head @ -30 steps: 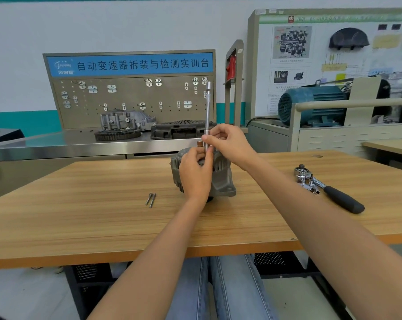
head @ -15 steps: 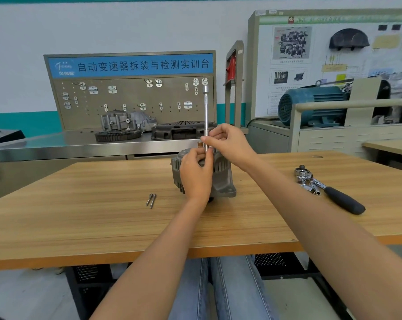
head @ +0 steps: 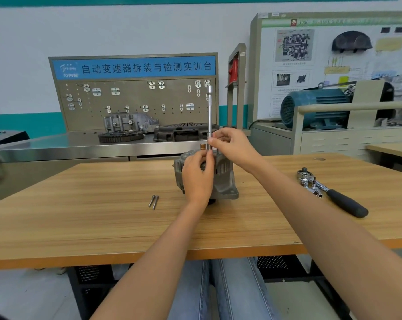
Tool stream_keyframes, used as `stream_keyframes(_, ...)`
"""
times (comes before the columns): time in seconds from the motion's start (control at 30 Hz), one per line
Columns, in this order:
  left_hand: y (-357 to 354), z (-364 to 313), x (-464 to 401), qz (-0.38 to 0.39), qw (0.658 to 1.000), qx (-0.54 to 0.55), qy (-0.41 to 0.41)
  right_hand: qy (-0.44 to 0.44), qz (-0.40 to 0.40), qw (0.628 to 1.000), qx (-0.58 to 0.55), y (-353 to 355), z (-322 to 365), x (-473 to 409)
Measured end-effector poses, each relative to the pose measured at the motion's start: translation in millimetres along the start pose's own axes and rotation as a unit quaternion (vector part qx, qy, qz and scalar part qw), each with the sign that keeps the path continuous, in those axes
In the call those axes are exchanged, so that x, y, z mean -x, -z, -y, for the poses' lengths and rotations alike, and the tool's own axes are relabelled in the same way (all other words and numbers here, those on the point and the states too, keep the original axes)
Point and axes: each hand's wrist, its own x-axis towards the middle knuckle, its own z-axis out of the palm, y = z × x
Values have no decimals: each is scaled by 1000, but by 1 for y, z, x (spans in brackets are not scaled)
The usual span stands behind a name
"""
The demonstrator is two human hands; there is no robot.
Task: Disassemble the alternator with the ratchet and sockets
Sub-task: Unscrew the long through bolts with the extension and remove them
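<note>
A grey alternator (head: 225, 179) stands on the wooden table (head: 103, 222), at its middle. A long silver extension bar (head: 210, 112) rises upright from the alternator's top. My right hand (head: 232, 146) pinches the bar's lower part between thumb and fingers. My left hand (head: 199, 176) covers the front of the alternator, and its fingertips pinch the bar's foot just below the right hand. A small copper-coloured stud (head: 202, 147) pokes up beside the bar. The ratchet (head: 329, 191) with a black handle lies on the table to the right, with sockets at its head.
Two loose bolts (head: 154, 201) lie on the table left of the alternator. Behind the table runs a steel bench (head: 57, 146) with a gear, a housing and a pegboard. A blue motor (head: 315, 107) sits on a cabinet at the right.
The bar has shifted very slightly left and stands more upright. Both hands keep their hold at its base; nothing else on the table has moved.
</note>
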Motion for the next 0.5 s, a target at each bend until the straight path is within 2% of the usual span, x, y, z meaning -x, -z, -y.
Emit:
stream_keyframes(0.17, -1, 1, -1, -3, 1000, 16, 19, 8, -16, 1000, -24, -2, 1, 2)
stream_keyframes(0.5, -2, 2, -2, -3, 1000, 6, 27, 16, -5, 1000, 22, -2, 1, 1)
